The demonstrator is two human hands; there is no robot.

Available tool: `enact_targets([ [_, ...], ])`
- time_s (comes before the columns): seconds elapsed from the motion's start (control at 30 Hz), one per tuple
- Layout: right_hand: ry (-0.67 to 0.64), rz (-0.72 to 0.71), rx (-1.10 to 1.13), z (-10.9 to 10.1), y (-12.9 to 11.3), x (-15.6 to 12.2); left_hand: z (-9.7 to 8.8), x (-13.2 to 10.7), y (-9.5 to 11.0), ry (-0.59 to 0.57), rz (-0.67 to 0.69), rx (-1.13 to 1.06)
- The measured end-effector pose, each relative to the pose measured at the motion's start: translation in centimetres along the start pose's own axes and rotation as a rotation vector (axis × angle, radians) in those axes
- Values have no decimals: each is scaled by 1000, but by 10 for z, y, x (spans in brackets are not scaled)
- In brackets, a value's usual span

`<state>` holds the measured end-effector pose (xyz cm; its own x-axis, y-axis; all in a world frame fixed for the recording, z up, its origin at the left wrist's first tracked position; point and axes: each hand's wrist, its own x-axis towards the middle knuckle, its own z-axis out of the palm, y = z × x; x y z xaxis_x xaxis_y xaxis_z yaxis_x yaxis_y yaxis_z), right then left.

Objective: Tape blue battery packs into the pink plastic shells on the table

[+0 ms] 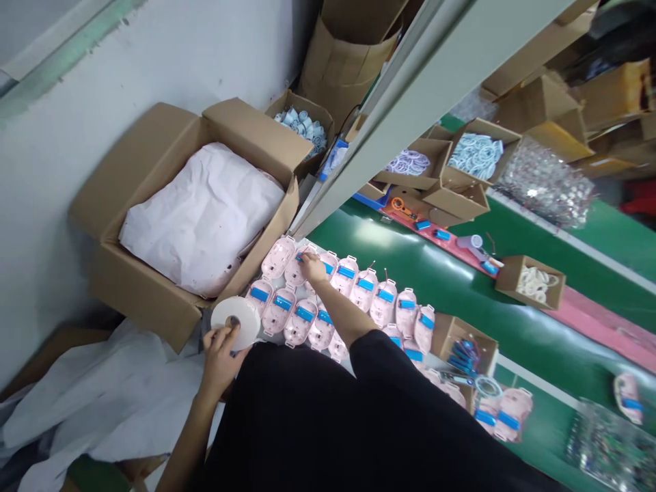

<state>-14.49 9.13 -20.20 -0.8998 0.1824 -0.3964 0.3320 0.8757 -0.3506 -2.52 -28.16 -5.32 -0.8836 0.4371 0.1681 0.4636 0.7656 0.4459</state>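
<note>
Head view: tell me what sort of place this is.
Probably a workshop or factory assembly area: pink shells, many with blue blocks in them, lie in rows, and loose white rings sit in an open cardboard box.

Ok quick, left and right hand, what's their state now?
Left hand: closed on the white roll.
Right hand: at a pink shell; whether it grips anything cannot be told.

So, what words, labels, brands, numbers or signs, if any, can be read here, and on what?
None can be read.
White roll in the left hand: no lettering visible.
Open cardboard box: none visible.
Blue batteries in the pink shells: any print too small to read.
</note>
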Motion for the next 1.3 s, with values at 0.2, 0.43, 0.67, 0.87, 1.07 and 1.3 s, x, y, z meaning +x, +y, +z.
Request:
enact_targets([
  [0.2,64,-136,130,-25,-18,-31,-10,22,25,41,103,-48],
  [0.43,-333,-249,981,-50,-26,-208,17,58,65,36,275,-131],
  [0.67,-174,-232,1141,-107,30,-302,60,101,144,23,359,-287],
  [0.87,-18,-343,650,-93,93,-344,84,116,230,-234,-18,-536],
  [1.07,-4,-388,514,-84,177,-365,88,113,296,-239,-200,-745],
  [1.3,265,789,346,-163,443,-357,62,78,326,-82,-185,-362],
])
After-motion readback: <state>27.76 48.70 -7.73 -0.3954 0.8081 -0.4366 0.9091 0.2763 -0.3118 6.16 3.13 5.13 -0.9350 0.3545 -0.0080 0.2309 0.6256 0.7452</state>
